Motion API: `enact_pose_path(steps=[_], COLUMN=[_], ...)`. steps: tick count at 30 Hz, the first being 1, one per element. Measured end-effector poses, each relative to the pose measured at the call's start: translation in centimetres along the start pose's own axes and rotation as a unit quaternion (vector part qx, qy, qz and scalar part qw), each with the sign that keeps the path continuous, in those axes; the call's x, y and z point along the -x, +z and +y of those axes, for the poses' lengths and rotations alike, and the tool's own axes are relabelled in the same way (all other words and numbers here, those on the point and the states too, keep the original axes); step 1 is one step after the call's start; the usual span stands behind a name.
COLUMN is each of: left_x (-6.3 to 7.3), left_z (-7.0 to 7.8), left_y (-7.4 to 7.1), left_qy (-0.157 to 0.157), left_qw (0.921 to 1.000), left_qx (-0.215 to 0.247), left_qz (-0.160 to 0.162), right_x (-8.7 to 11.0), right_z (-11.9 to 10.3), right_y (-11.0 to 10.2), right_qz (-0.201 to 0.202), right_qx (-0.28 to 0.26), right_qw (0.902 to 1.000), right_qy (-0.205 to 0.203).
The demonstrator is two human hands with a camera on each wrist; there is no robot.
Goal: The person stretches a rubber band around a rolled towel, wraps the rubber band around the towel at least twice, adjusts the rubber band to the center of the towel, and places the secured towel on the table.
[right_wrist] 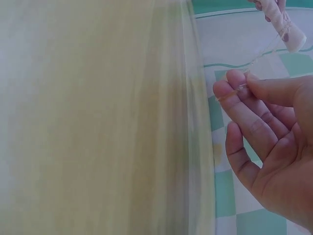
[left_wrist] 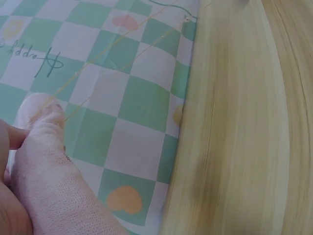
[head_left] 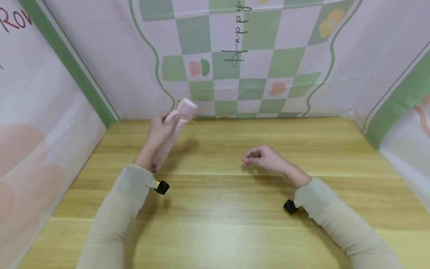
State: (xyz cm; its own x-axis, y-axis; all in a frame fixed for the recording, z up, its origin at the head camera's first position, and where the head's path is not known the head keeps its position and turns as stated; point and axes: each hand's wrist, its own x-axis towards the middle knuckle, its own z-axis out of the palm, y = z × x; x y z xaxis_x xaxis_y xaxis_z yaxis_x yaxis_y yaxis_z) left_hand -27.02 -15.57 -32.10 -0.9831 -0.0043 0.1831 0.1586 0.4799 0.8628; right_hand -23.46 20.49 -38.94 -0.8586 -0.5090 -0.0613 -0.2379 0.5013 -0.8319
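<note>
In the head view my left hand (head_left: 160, 130) grips a rolled pink cloth (head_left: 186, 108), towel-like, above the back left of the table. Its pale end points up and right, and a longer part hangs below the hand with a dark print near the bottom. Two strands of a thin yellow band (left_wrist: 78, 74) run taut from the bunched cloth in the left wrist view. My right hand (head_left: 268, 158) is over the table to the right. There its thumb and fingertips pinch the band's other end (right_wrist: 239, 89), while the little finger curls loosely.
A wood-grain table (head_left: 221, 209) lies beneath both hands. A printed green-and-white checked cloth (head_left: 228, 89) hangs along the back edge, with white cloth walls at both sides. A small black camera (head_left: 162, 187) sits at the left wrist, and another (head_left: 290, 206) at the right.
</note>
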Motion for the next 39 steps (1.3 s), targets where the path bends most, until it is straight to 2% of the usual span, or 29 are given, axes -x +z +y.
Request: enact_pose_path(steps=[4,8,12,19,23,27,34,36,39], left_x=[0.0,0.1,0.1,0.1,0.1,0.1,0.3,0.4,0.4], left_z=[0.1,0.3,0.6,1.0,1.1,1.3,1.8,1.9,2.0], left_y=[0.0,0.3,0.7,1.7,2.1,2.3,2.5,2.5,2.5], left_qy=[0.007,0.017,0.021,0.042,0.037,0.028,0.034,0.036,0.037], left_qw=[1.0000,0.9998,0.9997,0.9988,0.9989,0.9991,0.9988,0.9988,0.9988], left_qx=[-0.004,-0.007,-0.005,-0.004,-0.002,0.005,0.009,0.007,0.007], left_qz=[-0.004,-0.008,-0.009,-0.024,-0.027,-0.032,-0.034,-0.032,-0.030], right_x=[0.3,0.4,0.2,-0.2,-0.8,-1.5,-1.8,-1.8,-2.0], right_z=[-0.9,-2.2,-3.0,-2.8,-2.9,-2.6,-2.7,-2.8,-2.7], right_y=[0.3,0.8,1.2,1.5,1.6,1.4,1.3,1.3,1.4], right_qz=[-0.017,-0.044,-0.050,-0.076,-0.096,-0.097,-0.088,-0.091,-0.099], right_qx=[-0.017,-0.019,-0.019,-0.058,-0.067,-0.042,-0.002,-0.011,-0.053], right_qw=[0.9997,0.9985,0.9979,0.9944,0.9914,0.9930,0.9950,0.9948,0.9928], right_qy=[-0.006,-0.028,-0.038,-0.046,-0.059,-0.053,-0.048,-0.044,-0.042])
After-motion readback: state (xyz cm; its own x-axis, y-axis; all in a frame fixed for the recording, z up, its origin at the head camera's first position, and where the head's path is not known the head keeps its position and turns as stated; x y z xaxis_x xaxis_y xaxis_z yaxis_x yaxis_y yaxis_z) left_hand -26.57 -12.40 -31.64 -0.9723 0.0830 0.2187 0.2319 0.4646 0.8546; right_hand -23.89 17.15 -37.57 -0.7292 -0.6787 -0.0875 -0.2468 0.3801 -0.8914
